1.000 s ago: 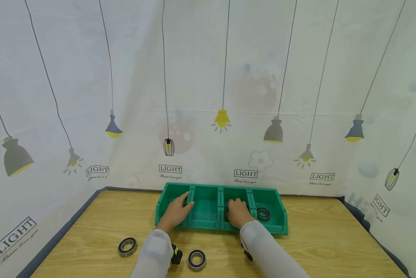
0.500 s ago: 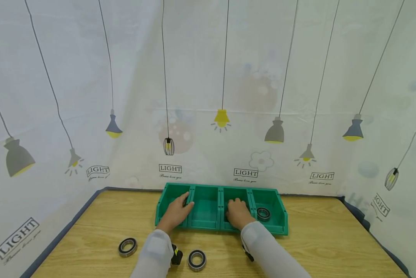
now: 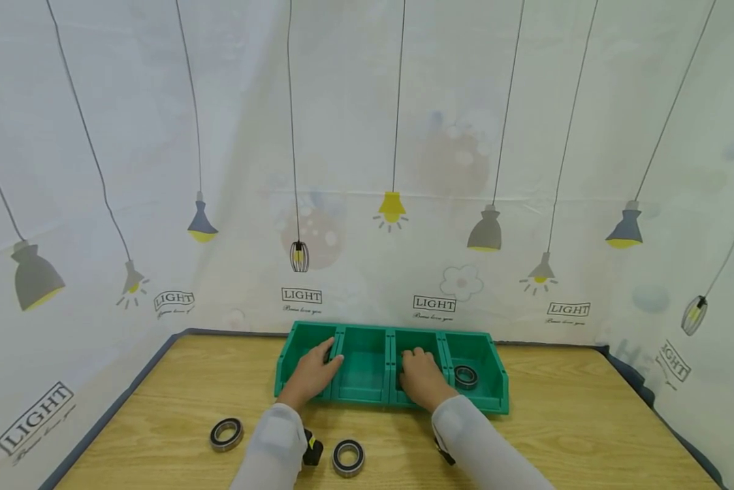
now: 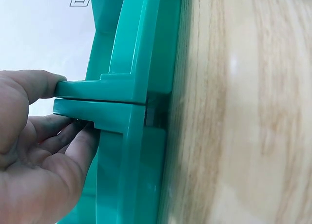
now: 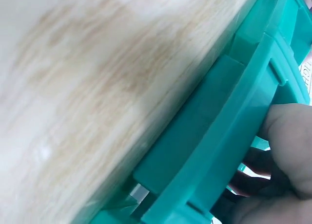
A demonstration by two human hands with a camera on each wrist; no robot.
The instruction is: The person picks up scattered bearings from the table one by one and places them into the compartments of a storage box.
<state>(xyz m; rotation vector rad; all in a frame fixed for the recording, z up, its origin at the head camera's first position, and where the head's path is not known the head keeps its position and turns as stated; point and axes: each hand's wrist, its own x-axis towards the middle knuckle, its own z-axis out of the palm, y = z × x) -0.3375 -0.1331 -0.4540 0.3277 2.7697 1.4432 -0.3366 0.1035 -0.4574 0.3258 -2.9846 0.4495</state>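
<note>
Covering the far side, a whitish wall cloth (image 3: pixel 348 95) w/ printed pendant lamps (image 3: pixel 392 206) hangs behind a wood-grain tabletop (image 3: pixel 563 415). Far-middle on it, up near the cloth, sits a green 4-bin row (image 3: pixel 359 395) running L to R. L sleeve (image 3: pixel 272 442) & R sleeve (image 3: pixel 489 442), both pale, reach in from the near edge. L hand (image 3: pixel 309 375) is at the first divider (image 4: pixel 105 90) from L, thumb one side, fingers the other, pinching it. R hand (image 3: pixel 424 376) is down in bin 3 (image 3: pixel 401 399), fingers bent; tips hidden, so can't tell if they grip anything. Black L wrist cam (image 3: pixel 313 450) shows fully; R wrist cam (image 3: pixel 444 452) mostly covered. Smallest: sealed bearings w/ black faces, one (image 3: pixel 466 386) in bin 4 (image 3: pixel 486 403), near its L wall; one (image 3: pixel 225 446) on the table, left of L sleeve; one (image 3: pixel 348 470) btwn the sleeves, just right of L cam.
</note>
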